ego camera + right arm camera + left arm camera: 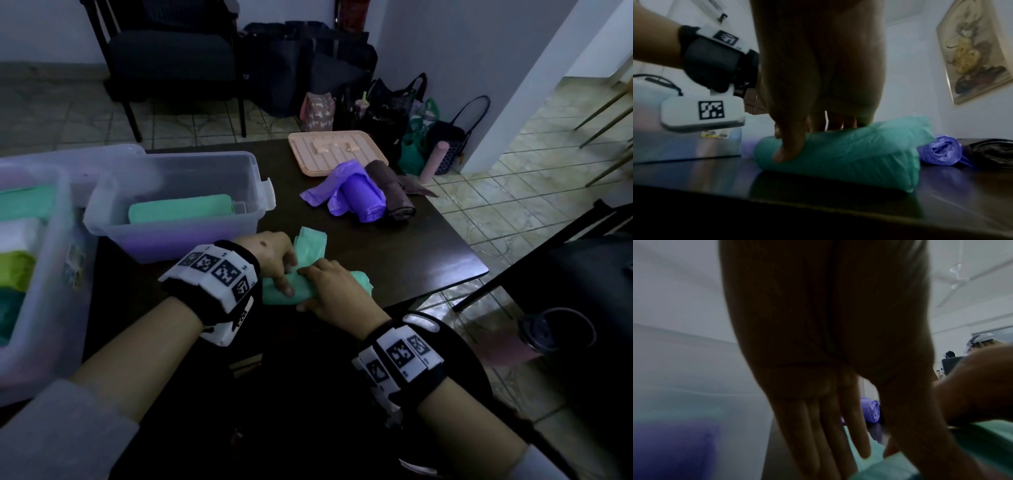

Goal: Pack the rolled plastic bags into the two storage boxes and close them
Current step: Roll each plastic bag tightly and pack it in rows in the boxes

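Observation:
A mint-green rolled plastic bag [274, 297] lies on the dark table [411, 246] in front of me, its loose tail [310, 245] pointing away. My left hand [286, 274] holds the roll's left part, thumb on the near side and fingers over the top. My right hand [303, 289] grips the right part; in the right wrist view its thumb presses the near face of the green roll [859, 154] and the fingers reach over it. A clear storage box [171, 202] holds another green roll [181, 212]. A second clear box [34, 240] at far left holds several rolls.
A purple roll [363, 195] and a dark brown roll [394, 192] lie at the table's far right, beside a peach lid [335, 150]. Bags and a chair stand on the floor behind. The table's right edge is close to the rolls.

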The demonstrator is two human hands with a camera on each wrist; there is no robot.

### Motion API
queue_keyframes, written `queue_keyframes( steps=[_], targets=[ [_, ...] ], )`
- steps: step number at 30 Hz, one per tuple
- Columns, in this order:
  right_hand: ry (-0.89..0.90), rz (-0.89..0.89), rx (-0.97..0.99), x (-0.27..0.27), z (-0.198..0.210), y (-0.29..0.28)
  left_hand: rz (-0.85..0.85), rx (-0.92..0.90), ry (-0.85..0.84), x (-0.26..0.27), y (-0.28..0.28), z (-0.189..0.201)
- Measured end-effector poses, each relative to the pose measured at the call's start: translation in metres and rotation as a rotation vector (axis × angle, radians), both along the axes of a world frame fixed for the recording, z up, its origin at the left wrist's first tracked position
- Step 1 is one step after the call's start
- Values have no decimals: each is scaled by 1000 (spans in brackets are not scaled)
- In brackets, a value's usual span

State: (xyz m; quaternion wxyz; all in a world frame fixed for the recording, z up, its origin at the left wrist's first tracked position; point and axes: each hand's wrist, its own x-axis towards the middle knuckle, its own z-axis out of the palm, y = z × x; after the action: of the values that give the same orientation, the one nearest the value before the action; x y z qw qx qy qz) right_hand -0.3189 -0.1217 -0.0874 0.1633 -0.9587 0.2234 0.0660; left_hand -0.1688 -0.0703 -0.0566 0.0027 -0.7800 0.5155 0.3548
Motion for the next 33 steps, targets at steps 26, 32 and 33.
queue_keyframes(
  steps=[26,32,33],
  targets=[
    [-89,-5,-72,2,2,-9,-29,5,-1,4,1,1],
    [53,-70,103,17,13,-23,58,-272,-55,2,15,-1],
    [72,-65,122,19,16,-26,40,-261,-78,0,17,-2]
  ],
)
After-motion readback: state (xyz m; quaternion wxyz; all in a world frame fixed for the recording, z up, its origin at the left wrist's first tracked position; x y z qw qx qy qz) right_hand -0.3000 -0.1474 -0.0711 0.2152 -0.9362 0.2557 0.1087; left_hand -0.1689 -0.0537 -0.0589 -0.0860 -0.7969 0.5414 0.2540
